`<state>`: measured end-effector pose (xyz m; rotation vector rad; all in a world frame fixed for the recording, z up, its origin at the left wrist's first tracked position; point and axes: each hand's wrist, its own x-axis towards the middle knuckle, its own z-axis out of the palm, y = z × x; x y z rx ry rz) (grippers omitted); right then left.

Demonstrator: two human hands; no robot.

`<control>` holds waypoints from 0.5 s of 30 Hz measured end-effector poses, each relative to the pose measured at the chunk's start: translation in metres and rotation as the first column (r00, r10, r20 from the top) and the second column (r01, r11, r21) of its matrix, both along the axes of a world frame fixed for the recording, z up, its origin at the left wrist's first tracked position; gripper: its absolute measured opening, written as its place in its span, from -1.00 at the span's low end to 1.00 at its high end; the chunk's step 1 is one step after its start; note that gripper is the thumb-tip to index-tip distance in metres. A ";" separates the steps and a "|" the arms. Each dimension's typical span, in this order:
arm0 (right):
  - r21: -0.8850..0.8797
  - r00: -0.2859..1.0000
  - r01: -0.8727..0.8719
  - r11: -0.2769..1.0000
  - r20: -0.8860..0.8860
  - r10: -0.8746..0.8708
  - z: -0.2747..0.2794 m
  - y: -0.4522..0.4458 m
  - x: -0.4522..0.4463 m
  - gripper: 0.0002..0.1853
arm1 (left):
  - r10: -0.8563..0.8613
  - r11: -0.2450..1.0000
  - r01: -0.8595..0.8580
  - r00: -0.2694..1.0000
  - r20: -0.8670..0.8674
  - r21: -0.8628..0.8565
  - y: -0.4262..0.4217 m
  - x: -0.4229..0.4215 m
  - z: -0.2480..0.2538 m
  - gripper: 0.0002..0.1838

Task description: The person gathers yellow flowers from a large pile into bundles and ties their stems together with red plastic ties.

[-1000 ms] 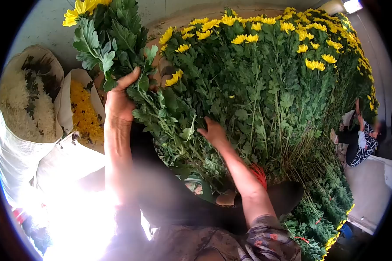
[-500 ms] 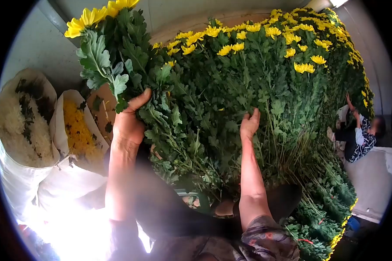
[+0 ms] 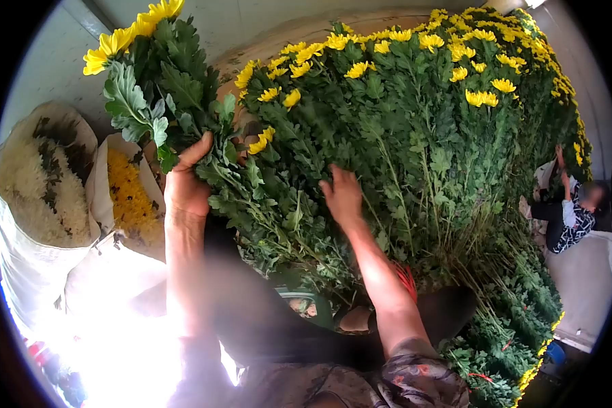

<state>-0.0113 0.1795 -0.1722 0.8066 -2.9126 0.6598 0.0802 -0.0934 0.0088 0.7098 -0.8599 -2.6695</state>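
A bunch of yellow chrysanthemums (image 3: 180,85) with broad green leaves rises from my left hand (image 3: 189,183), whose fingers and thumb are wrapped round its stems. Its blooms point up toward the wall. My right hand (image 3: 343,197) lies against the leafy stems of a large heap of yellow chrysanthemums (image 3: 401,136), thumb and fingers apart; its fingertips are partly lost among the leaves. Between my two hands, more leafy stems slant down toward my lap. A bundle of red strands (image 3: 406,280) shows beside my right forearm.
At the left stand a sack of white petals (image 3: 34,197) and a sack of yellow petals (image 3: 126,187). Another person (image 3: 574,214) sits at the far right beside the heap. More tied flower bunches (image 3: 500,347) lie at lower right. A green container (image 3: 299,299) is near my legs.
My right hand has moved left along the heap, toward my left hand. My left hand and its bunch have shifted slightly left. The red strands have come into sight.
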 end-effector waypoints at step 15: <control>0.362 0.949 -0.284 0.888 0.237 0.207 -0.073 -0.013 0.058 -0.42 | -0.192 0.981 0.181 0.911 -0.365 -0.065 -0.018 0.009 -0.001 -0.56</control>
